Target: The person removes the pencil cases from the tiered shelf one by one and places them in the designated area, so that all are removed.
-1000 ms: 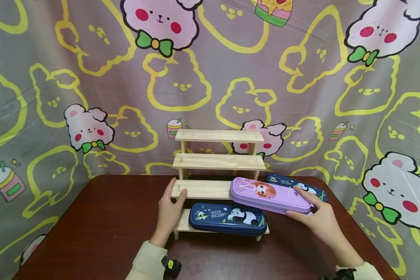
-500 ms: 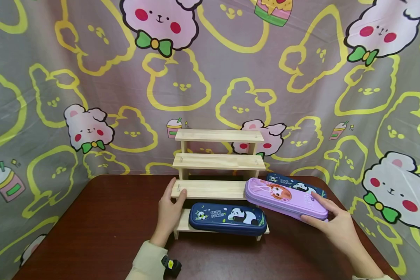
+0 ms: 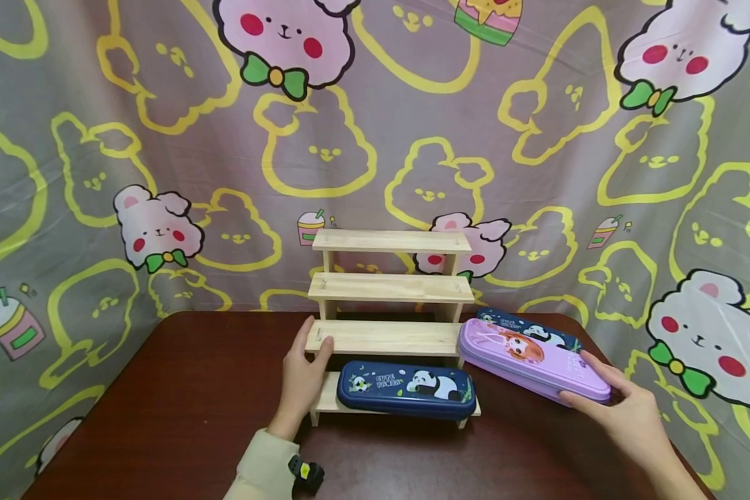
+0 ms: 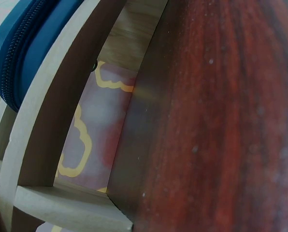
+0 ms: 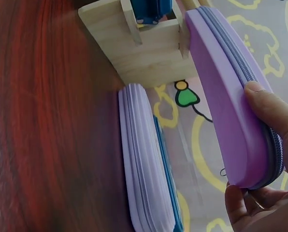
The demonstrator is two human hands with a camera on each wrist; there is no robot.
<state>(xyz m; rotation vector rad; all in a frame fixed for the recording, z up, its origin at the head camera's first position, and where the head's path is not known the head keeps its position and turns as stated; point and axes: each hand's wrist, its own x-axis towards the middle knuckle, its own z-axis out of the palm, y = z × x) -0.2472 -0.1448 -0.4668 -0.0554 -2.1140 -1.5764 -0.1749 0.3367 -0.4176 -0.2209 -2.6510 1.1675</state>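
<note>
A purple pencil case (image 3: 531, 357) with a red-haired girl on its lid is pinched at its right end by my right hand (image 3: 628, 410). It is held up to the right of a stepped wooden shelf (image 3: 369, 338). In the right wrist view, my thumb lies on its zipper and my fingers are under its end. My left hand (image 3: 303, 375) grips the left end of the shelf's second step from the bottom, thumb on top. On the lowest step lies a dark blue panda pencil case (image 3: 406, 392).
Behind the purple case, another blue panda case (image 3: 506, 322) is partly hidden. A lilac zipped case (image 5: 146, 169) lies beside it on the table in the right wrist view. A patterned cloth (image 3: 225, 160) surrounds the dark red table (image 3: 181, 410).
My right hand has moved the purple pencil case right, off from over the second step to beside the shelf. My left hand and the blue case on the lowest step have stayed put.
</note>
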